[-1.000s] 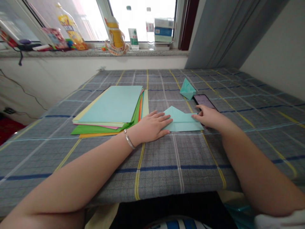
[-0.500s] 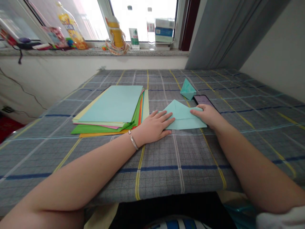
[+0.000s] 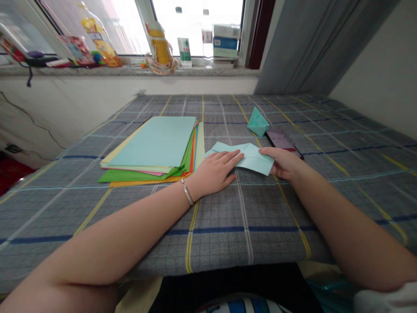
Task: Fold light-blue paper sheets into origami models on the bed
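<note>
A pale blue sheet of folded paper (image 3: 256, 158) lies in front of me, creased, with its right part lifted and bent. My left hand (image 3: 217, 171), wearing a silver bracelet (image 3: 188, 194), rests flat across the paper's left part with its fingers stretched out. At the right edge, my right hand (image 3: 285, 163) pinches the paper, thumb on top and fingers underneath. Just behind stands a folded teal paper shape (image 3: 258, 123) with a pointed top. Beside it lies a phone (image 3: 282, 141), its near end close to my right wrist.
Left of my hands lies a stack of coloured paper (image 3: 156, 141), light blue on top. A plaid cloth (image 3: 215, 248) covers the table. Bottles, a tube (image 3: 184, 52) and boxes (image 3: 225, 43) line the windowsill (image 3: 130, 71). A grey curtain (image 3: 302, 43) hangs at the right.
The paper has turned and its peak no longer points away from me; its right part is now raised and bent. My right hand has shifted slightly and grips the edge.
</note>
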{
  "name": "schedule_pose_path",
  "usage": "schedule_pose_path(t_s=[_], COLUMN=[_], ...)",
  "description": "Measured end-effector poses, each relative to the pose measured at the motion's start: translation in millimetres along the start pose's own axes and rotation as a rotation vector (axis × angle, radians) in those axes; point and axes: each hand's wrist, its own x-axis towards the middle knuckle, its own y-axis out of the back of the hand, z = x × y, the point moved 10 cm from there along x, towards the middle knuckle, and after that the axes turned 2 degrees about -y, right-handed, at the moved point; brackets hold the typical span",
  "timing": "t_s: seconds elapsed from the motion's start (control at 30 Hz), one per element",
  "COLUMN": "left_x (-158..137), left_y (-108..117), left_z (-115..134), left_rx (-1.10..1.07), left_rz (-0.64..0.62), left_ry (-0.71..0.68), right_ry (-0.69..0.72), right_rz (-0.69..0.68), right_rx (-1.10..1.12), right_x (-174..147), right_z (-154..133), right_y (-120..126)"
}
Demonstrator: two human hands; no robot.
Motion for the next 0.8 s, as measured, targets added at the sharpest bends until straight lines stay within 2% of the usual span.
schedule_pose_path(t_s=[0.1,0.2,0.37,0.47,0.6,0.7,0.8], left_x=[0.6,0.8,-0.4,-2.5,-6.6,-7.9,-9.4], left_y=[4.7,10.6,23.9,29.8,41.5,45.9,49.2], left_z=[-0.9,-0.2,9.1,16.3,18.7,17.2,19.2], left_rx=[0.021,0.02,-0.008,0.027,0.085,0.096,0.059], left_rz=[0.05,0.105,0.203,0.238,0.344,0.378,0.4], left_ry=[-0.007,-0.022,-0.091,-0.146,-0.17,-0.17,-0.215], right_ry=[-0.2,-0.196,-0.166,-0.165,-0.145,-0.188,-0.257], right_rz=[-0.155,-0.221,-0.359,-0.433,-0.493,-0.484,-0.414], right_rx=[0.472,0.655,0.596,0.505,0.455,0.495,0.606], right_x=[-3.5,-3.9,-8.8,-14.7,-19.9,-20.1,-16.7], right_z=[18.9,19.9,14.0,8.9,1.3,2.3,7.1], right_y=[-14.5,-16.7,-28.5,-39.3,-51.8,-57.6,-56.5])
